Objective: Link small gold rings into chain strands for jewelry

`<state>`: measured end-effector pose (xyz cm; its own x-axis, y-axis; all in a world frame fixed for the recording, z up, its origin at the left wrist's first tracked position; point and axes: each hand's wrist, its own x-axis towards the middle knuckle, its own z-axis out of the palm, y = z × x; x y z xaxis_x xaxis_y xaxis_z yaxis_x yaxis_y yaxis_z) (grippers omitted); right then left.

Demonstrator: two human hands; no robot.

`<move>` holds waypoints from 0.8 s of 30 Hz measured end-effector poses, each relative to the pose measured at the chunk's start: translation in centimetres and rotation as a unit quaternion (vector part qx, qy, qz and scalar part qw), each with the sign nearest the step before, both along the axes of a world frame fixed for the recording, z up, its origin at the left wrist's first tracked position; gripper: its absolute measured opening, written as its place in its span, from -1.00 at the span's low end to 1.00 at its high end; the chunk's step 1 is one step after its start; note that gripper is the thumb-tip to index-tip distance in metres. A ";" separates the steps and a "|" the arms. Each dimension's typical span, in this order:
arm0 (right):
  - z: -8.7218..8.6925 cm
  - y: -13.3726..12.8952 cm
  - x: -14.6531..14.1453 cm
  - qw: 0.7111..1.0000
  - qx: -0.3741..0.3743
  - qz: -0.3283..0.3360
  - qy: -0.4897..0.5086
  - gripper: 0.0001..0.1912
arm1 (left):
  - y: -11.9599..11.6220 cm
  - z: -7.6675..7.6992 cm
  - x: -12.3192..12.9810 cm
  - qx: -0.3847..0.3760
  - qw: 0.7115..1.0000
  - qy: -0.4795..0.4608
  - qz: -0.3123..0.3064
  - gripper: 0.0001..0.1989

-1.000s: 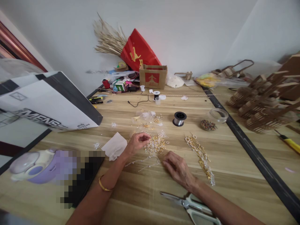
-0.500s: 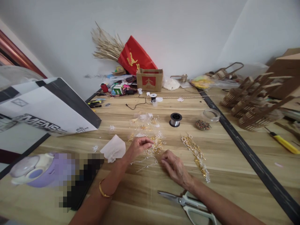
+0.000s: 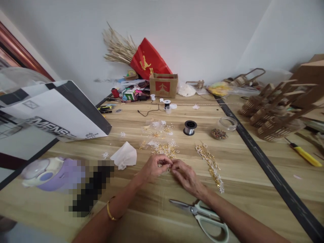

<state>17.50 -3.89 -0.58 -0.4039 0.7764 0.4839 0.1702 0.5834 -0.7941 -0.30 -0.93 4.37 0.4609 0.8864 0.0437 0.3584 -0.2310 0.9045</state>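
My left hand [image 3: 158, 166] and my right hand [image 3: 186, 173] meet over the middle of the table, fingertips pinched close together. Whatever sits between the fingers is too small to make out. Just beyond them lies a pile of gold and silver jewelry pieces [image 3: 165, 148]. A silver chain with a ring [image 3: 168, 170] shows partly beneath the left hand. To the right, finished-looking gold and silver chains [image 3: 210, 165] lie in a long bundle. Scissors with pale green handles [image 3: 202, 216] rest by my right forearm.
A spool of clear line [image 3: 189, 128] stands behind the pile, beside a jar of beads [image 3: 219, 133]. White paper [image 3: 124, 155] lies left, near a purple-and-white object [image 3: 53, 175] and a large paper bag [image 3: 63, 114]. Small woven baskets [image 3: 270, 114] and a yellow-handled tool [image 3: 306, 155] occupy the right.
My left hand has moved from the pile toward me and to the right, meeting my right hand. The right hand has shifted slightly left. The camera view has shifted a little.
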 end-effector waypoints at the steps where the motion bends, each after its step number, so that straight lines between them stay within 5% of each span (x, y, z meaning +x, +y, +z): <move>1: -0.1 0.0 0.0 1.000 -0.002 0.006 -0.003 -0.88 | -0.1 -0.2 -0.1 0.000 1.000 0.000 0.004 -0.88; 24: -0.1 -0.2 -0.1 0.997 -0.059 -0.045 0.004 -0.88 | -0.5 -1.8 -1.1 -0.046 0.999 -0.007 -0.020 -0.82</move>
